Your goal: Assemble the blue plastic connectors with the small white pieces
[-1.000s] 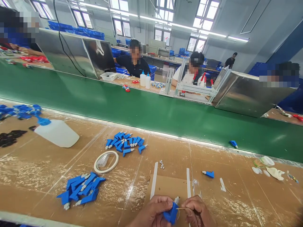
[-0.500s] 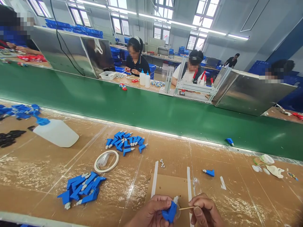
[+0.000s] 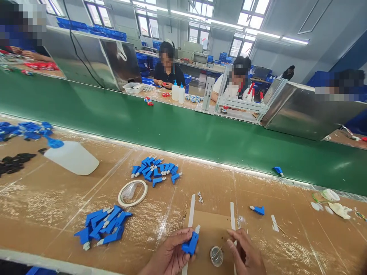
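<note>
My left hand (image 3: 176, 250) grips a blue plastic part (image 3: 191, 243) with a whitish-grey tip pointing up. To its right, a small clear dish (image 3: 216, 256) sits on a cardboard sheet (image 3: 210, 225) edged with white tape strips. A thin wooden stick (image 3: 219, 250) leans in the dish. My right hand (image 3: 245, 250) is beside the dish, thumb and fingers apart, holding nothing. Several small whitish pieces (image 3: 200, 197) lie just beyond the sheet. One similar blue part (image 3: 257, 210) rests alone on the table, past my right hand.
Piles of blue parts (image 3: 104, 225) lie left, near a tape roll (image 3: 120, 201) and a white squeeze bottle (image 3: 73, 158) on its side. A green conveyor belt (image 3: 183, 133) runs across, carrying a blue part (image 3: 278, 170). Co-workers (image 3: 169, 72) sit beyond it. A jar (image 3: 327, 195) stands right.
My right hand has let go of the wooden stick, which now rests in the dish. My left hand has moved slightly left and up with the blue part, away from the dish.
</note>
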Motion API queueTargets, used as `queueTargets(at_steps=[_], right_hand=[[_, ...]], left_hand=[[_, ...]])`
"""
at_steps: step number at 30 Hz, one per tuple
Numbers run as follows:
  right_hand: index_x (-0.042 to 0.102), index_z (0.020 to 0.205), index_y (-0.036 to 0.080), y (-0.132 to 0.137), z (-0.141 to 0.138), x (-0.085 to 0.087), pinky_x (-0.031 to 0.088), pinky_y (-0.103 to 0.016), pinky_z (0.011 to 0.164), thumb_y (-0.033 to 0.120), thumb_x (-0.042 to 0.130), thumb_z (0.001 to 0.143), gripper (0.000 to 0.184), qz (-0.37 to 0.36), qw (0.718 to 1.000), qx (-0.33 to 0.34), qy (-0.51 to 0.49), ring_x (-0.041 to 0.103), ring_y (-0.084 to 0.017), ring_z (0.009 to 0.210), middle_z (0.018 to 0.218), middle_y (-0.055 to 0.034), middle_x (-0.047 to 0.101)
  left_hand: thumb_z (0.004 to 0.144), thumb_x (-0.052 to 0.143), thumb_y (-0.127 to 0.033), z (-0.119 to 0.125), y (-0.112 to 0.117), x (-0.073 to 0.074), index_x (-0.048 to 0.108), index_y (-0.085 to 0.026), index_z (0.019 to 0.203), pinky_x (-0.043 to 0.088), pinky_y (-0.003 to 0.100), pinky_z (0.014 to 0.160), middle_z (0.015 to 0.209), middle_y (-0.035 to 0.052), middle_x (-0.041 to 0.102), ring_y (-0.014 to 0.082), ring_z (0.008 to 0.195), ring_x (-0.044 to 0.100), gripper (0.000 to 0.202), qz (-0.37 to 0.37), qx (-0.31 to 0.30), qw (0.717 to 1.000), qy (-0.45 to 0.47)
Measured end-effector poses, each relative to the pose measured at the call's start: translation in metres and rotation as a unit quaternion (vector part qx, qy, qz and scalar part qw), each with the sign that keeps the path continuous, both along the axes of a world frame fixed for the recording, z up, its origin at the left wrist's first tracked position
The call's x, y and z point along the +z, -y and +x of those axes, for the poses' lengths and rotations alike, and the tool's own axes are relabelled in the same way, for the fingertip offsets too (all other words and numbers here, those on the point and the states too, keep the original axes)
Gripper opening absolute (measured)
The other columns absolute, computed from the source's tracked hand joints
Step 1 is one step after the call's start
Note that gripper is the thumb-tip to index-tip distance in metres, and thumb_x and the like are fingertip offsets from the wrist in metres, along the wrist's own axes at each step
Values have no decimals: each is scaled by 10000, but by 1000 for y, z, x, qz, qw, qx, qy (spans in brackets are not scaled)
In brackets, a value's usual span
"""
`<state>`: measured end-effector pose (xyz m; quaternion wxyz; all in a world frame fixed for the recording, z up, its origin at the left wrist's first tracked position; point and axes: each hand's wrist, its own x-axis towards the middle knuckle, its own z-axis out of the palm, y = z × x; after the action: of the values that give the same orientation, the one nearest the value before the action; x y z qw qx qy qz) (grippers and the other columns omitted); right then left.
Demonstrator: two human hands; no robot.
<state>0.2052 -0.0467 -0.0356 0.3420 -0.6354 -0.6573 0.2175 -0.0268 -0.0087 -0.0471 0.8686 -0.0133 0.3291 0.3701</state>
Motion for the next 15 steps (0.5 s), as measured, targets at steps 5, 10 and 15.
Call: queueTargets(at_steps=[5,10,15], right_hand=[[689,981,218,-74,-9,13,525,-291,632,328,450,1018,266,-9,992,98,77,654,-207,702,814,-43,679],[686,860,215,-128,-36,4,502,-306,646,137,518,902,189,-11,971,186,151,661,-218,710,817,-44,700],[716,857,225,-135,-36,-3,469,-289,650,142,500,947,249,-3,947,251,199,642,-206,734,815,-43,678]], left_hand=[[656,897,-239,-7,-3,-14,690,-106,764,478,115,423,625,71,734,128,490,683,269,43,-3,999,27],[672,885,-277,-7,-9,-28,683,-122,763,440,111,423,639,65,734,121,504,680,270,73,-12,996,44],[694,867,-319,-7,-12,-36,669,-120,768,385,109,412,605,74,712,112,495,659,291,78,-31,995,45]])
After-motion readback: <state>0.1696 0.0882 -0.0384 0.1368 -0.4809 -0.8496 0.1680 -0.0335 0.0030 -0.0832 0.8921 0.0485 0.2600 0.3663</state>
